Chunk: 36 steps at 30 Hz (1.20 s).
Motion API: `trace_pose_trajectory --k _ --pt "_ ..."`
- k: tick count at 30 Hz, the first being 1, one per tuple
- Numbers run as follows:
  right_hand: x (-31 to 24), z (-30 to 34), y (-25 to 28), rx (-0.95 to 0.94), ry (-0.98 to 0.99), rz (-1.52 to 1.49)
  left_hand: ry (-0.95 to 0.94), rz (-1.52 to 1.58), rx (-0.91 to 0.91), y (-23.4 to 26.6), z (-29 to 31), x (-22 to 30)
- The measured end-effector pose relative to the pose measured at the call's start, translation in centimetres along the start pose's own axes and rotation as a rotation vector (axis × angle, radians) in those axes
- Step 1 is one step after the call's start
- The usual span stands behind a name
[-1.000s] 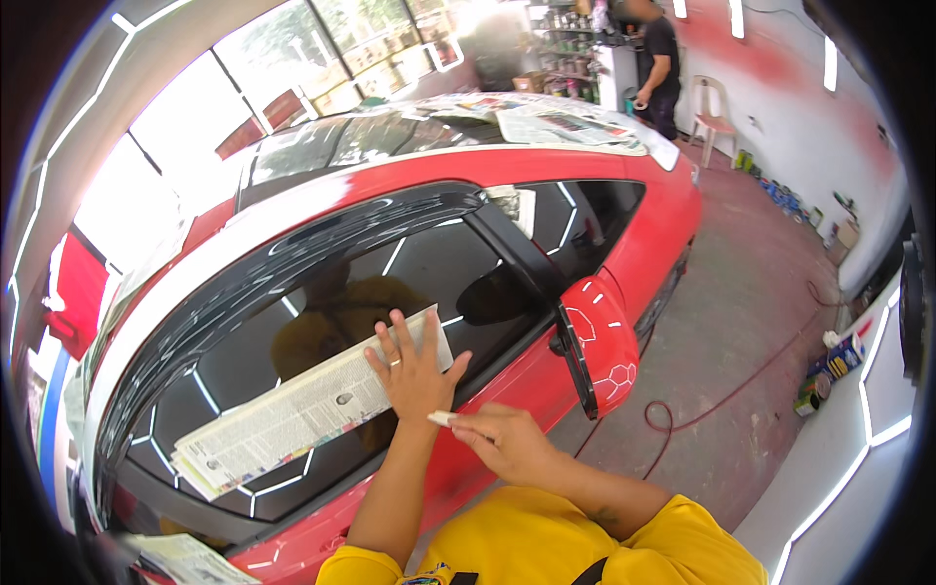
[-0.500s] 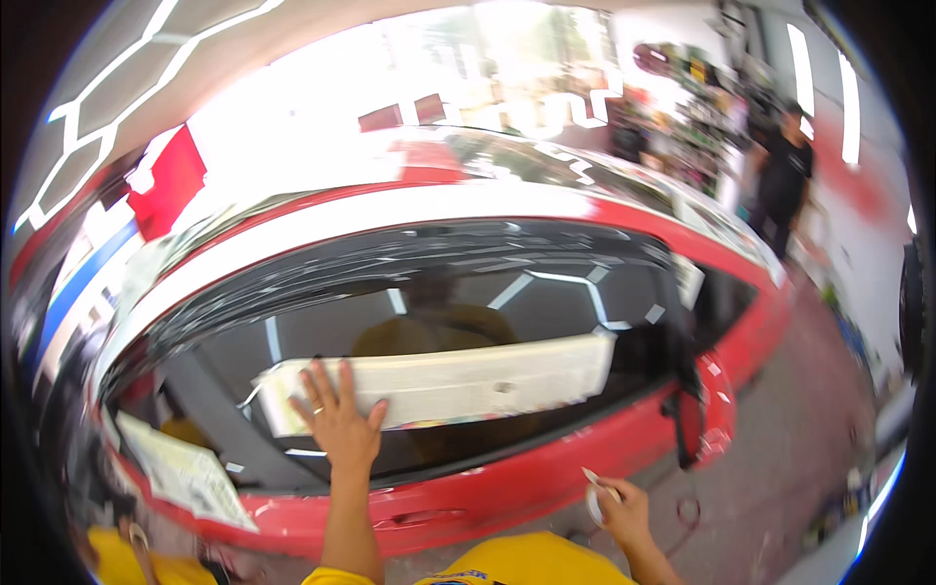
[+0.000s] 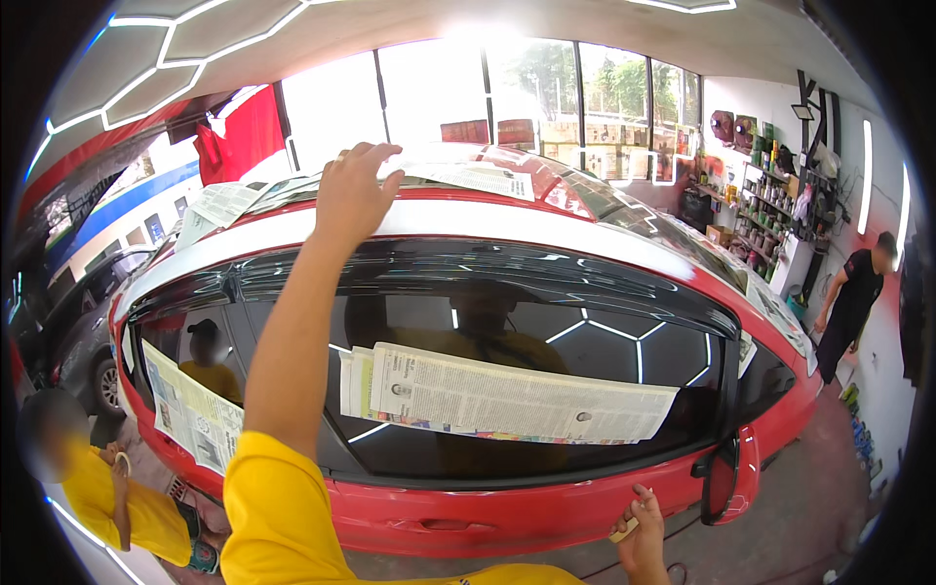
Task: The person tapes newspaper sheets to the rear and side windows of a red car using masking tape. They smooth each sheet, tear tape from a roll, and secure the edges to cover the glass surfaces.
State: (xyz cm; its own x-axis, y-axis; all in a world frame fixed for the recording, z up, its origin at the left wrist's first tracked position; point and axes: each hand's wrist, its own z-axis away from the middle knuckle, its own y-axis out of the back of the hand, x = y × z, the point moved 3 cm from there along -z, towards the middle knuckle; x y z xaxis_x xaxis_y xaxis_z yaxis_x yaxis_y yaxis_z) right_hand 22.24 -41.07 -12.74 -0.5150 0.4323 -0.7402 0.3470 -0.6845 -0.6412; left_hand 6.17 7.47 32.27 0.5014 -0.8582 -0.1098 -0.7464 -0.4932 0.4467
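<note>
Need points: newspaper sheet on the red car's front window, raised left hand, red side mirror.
Newspaper sheet on the red car's front window (image 3: 517, 398): head view, middle of the sheet.
Raised left hand (image 3: 349, 192): head view, back of the hand, by the roof.
Red side mirror (image 3: 743, 473): head view, red shell.

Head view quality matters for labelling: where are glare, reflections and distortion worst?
Head view: daylight blows out the back windows; hexagonal ceiling lights mirror in the car's side glass; fisheye bends the roofline; newspaper and left hand are sharp.
</note>
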Motion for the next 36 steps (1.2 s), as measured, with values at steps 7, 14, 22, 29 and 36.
trace_pose_trajectory --k 7,14,22,29,36 --pt "1.2 2.8 1.5 0.134 -0.045 -0.074 0.020 -0.224 -0.587 -6.8 -5.6 -4.9" --pt "-2.3 3.9 3.4 0.171 0.234 0.224 0.110 -0.040 -0.145 -3.7 -9.6 -1.1" --pt "-18.5 5.0 -11.0 0.021 1.524 1.163 -0.947 0.062 -0.237 6.2 4.2 21.9" --pt "-16.2 5.6 -19.7 -0.959 1.149 1.653 -0.896 0.510 -0.471 9.5 20.6 25.7" --pt "-18.3 0.0 -12.1 -0.700 0.731 1.588 -0.212 0.733 -1.162 5.4 24.4 16.8"
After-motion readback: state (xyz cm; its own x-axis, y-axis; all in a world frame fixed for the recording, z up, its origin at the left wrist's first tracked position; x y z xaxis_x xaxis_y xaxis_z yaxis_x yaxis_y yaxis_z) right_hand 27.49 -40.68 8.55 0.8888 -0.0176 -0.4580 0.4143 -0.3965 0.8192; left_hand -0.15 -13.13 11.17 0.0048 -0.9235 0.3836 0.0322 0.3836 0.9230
